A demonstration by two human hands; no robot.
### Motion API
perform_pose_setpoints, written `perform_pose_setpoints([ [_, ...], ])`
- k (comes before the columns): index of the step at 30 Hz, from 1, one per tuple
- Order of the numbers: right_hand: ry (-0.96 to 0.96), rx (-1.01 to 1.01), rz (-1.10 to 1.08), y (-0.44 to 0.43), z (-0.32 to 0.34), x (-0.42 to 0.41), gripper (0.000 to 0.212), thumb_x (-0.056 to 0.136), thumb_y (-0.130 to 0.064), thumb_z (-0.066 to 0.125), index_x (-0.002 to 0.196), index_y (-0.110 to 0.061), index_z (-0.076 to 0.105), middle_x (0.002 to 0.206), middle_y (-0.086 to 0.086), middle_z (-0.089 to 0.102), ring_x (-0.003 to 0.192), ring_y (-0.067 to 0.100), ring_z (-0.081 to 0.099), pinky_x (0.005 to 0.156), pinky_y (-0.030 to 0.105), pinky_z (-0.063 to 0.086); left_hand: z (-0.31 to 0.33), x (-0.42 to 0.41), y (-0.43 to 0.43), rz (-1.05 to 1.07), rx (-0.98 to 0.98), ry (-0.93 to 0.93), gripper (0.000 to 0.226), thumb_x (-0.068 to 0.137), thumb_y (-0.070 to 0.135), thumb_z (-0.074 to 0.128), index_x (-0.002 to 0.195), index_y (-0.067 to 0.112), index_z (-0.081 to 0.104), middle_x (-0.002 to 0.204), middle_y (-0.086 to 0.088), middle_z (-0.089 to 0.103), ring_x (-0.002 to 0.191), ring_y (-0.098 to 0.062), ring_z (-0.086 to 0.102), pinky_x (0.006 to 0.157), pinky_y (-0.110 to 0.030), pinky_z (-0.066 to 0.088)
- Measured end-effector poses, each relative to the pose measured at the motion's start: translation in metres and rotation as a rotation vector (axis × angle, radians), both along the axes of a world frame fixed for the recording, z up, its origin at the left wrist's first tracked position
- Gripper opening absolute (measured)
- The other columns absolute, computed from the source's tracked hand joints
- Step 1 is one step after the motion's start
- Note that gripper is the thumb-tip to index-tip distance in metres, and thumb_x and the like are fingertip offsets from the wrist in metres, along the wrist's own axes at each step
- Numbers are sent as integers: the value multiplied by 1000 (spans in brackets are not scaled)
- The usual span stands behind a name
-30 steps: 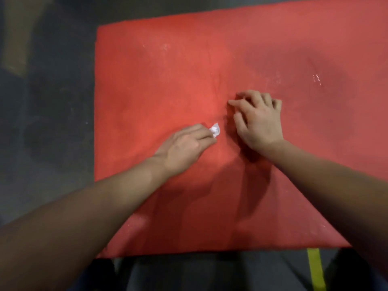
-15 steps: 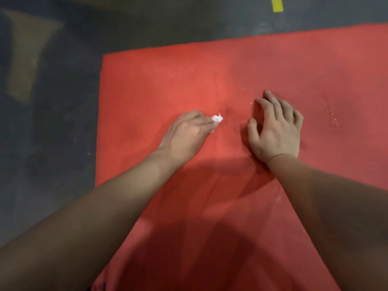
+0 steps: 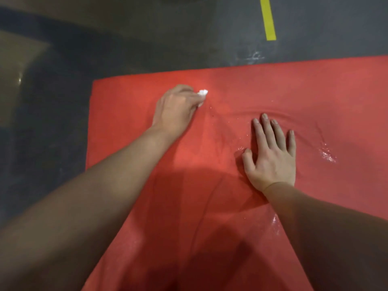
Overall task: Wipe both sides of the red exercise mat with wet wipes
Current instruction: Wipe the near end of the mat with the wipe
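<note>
Reached farther out with the left hand (image 3: pixel 176 110) than half a second ago, up toward the far left corner of the red mat (image 3: pixel 315 91); flattened the right hand (image 3: pixel 270 156) out from its earlier half-curled pose. Pinching a small crumpled white wet wipe (image 3: pixel 202 93) under the left fingertips, knuckles up, fingers curled round it, only a tuft of white showing past them. Holding that wipe against the mat close to the far edge. Resting the right hand palm down on the mat, fingers straight and slightly fanned, thumb out to the side, holding nothing. Well apart from the left hand, nearer the body and to the right. Rucked mat surface, a low ridge (image 3: pixel 279 114), just beyond the right fingertips. Glistening wet streaks (image 3: pixel 327 156) to the right of the right hand and again beside the right forearm. Lying flat on a dark grey floor (image 3: pixel 147 43), far edge and left edge both in view, near edge out of frame below. Beyond the far edge, a strip of yellow tape (image 3: pixel 268 19) on the floor, plus a pale wet smear (image 3: pixel 253 56) just short of the mat.
</note>
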State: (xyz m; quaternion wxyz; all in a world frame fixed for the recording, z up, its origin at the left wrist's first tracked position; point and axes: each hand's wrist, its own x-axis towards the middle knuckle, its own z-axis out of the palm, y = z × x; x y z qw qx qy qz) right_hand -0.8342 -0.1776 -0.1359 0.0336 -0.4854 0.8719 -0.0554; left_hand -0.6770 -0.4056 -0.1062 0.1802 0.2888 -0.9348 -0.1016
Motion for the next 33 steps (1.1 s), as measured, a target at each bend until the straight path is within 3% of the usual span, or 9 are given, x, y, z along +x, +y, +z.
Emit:
perform_pose_setpoints([
  [4,-2,1,-4,-1,2,0,78,89,-48,38,161,-25,21,169,-5,15,156,19,12,124,54,8,0,-24,-1,195,96,61,26,97,23,55,86,18,78,85,-5,75,91,-29,69,72,-40,57],
  [7,-1,-2,1,-2,1,0,79,88,-48,40,161,-24,22,169,-4,15,156,19,12,124,54,8,-5,-17,26,135,167,95,25,86,10,60,100,15,81,95,-3,78,91,-28,70,78,-37,56],
  [9,1,-4,-1,-3,1,-2,80,87,-48,41,161,-24,23,169,-4,15,156,19,13,124,54,8,-4,-15,23,31,158,84,25,92,15,57,102,14,80,97,-4,78,92,-28,70,79,-37,56],
  [13,-3,16,1,-3,2,-2,81,86,-48,41,161,-23,22,169,-3,15,156,20,13,124,55,7,6,-42,-41,49,64,-93,42,105,33,40,96,14,76,93,-12,73,92,-36,68,76,-45,55],
  [17,-9,18,0,-4,3,-2,82,86,-47,42,161,-22,23,169,-2,16,156,21,13,124,55,7,10,-59,-53,270,138,-181,31,93,19,48,102,16,77,98,-18,72,94,-40,66,77,-45,50],
  [20,-11,20,-1,-4,3,-3,83,85,-47,44,161,-22,23,169,-2,15,156,21,13,124,55,7,2,-53,-4,193,168,30,34,94,17,47,97,13,80,89,-17,75,83,-38,69,71,-45,54],
  [22,-12,15,2,-4,3,-3,83,84,-47,45,161,-22,24,169,-2,15,156,21,13,124,55,8,-4,-39,25,32,215,118,34,90,13,47,99,8,80,97,-14,77,87,-34,72,83,-40,53],
  [28,-12,29,9,-5,3,-3,83,85,-49,41,161,-22,22,169,-2,14,156,21,12,124,55,7,5,-51,-30,6,44,-78,43,103,29,37,92,11,75,98,-11,75,92,-35,72,73,-47,56],
  [33,-11,29,10,-5,3,-4,83,85,-50,41,161,-22,23,169,-1,16,156,21,13,124,57,8,-1,-36,16,50,95,-45,29,90,4,57,109,14,76,119,-8,74,99,-33,74,71,-44,60],
])
